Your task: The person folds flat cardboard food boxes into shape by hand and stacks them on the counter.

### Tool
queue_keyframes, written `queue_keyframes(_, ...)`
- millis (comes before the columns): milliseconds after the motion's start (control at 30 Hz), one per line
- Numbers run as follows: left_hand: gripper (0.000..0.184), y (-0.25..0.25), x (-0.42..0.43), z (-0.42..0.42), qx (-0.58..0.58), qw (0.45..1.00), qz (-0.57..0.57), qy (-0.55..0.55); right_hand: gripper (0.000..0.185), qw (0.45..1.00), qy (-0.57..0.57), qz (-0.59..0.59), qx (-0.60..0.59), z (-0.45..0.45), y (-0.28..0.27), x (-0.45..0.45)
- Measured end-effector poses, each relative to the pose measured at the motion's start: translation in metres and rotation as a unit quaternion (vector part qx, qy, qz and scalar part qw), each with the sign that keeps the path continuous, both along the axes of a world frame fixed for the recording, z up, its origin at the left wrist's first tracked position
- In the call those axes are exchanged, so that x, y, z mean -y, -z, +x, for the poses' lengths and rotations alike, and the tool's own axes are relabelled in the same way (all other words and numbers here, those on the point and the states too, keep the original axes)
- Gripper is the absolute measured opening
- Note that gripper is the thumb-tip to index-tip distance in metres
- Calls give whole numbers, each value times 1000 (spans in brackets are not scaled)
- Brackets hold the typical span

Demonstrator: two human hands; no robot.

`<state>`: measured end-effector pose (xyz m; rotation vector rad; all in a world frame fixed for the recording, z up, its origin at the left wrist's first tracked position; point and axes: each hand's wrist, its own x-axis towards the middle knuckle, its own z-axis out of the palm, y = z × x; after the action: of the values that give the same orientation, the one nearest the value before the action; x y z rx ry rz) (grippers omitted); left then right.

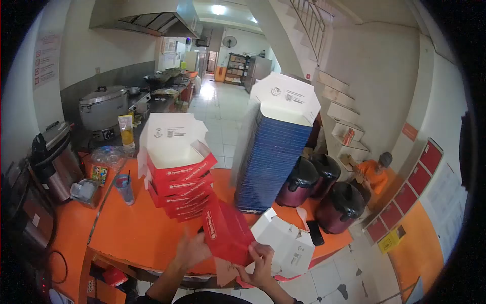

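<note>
A red cardboard food box [227, 228], partly folded, is tilted at the front edge of the orange table. My right hand [259, 264] is closed on its near right corner, with the thumb against a flap. Beside the box's left side is my left hand [193, 251], smeared by motion; its fingers look spread, with nothing visible in them. To the right lies an opened-out box blank [283, 243], white inside. Behind my left hand stands a stack of folded red boxes [182, 187], the top one with its lid up.
A tall stack of blue boxes [268, 162] rises mid-table beside dark red rice cookers [341, 207]. A phone [316, 233] and spoon [302, 218] lie near them. A plastic cup [124, 190] stands left on the orange table [121, 233]. A person in orange [373, 177] sits by the stairs.
</note>
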<state>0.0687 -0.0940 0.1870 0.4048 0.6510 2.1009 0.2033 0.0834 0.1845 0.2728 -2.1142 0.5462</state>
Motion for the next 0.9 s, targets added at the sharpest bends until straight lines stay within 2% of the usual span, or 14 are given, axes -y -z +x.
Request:
queue_keyframes(33, 60, -31, 11, -4, 103, 982, 137, 81, 65, 998, 5, 53, -19, -4, 6, 0)
queue_keyframes(67, 55, -14, 9, -14, 49, 996, 76, 9, 64, 994, 12, 106, -38, -7, 10, 1)
queue_keyframes(100, 51, -25, 12, -12, -36, 999, 31, -15, 63, 986, 20, 157, -57, -11, 18, 1)
queue_keyframes(133, 47, -52, 13, -5, -121, 992, -14, -39, 50, 983, 46, 154, -85, -19, 37, -3)
queue_keyframes(200, 42, -90, 20, -12, -331, 937, -83, -73, 66, 985, 62, 134, -93, -24, 19, 6)
queue_keyframes(267, 37, -123, 27, -31, -566, 809, -128, -89, 77, 987, 63, 97, -108, -25, 4, 16)
queue_keyframes(300, 35, -151, 28, -32, -619, 755, -163, -141, 78, 991, 63, 78, -88, -26, 3, 19)
queue_keyframes(367, 37, -194, 23, -52, -759, 558, -189, -277, 78, 996, 64, 40, -50, -27, 3, 22)
queue_keyframes(400, 40, -203, 17, -72, -825, 405, -175, -354, 76, 995, 80, 51, -31, -27, 6, 23)
queue_keyframes(467, 41, -208, 1, -106, -788, 341, -223, -461, 72, 991, 113, 72, 7, -25, 15, 23)
queue_keyframes(567, 37, -175, -11, -178, -796, 293, -293, -441, 64, 993, 110, 40, 20, -21, 26, 26)
queue_keyframes(633, 35, -143, -13, -206, -772, 365, -347, -388, 59, 991, 122, 36, 40, -20, 42, 18)
queue_keyframes(733, 42, -148, -16, -187, -679, 327, -611, -244, 57, 977, 161, 20, 138, -23, 69, -3)
queue_keyframes(900, 56, -144, -9, -190, -672, 360, -613, -209, 67, 918, 237, 41, 317, -5, 144, -44)
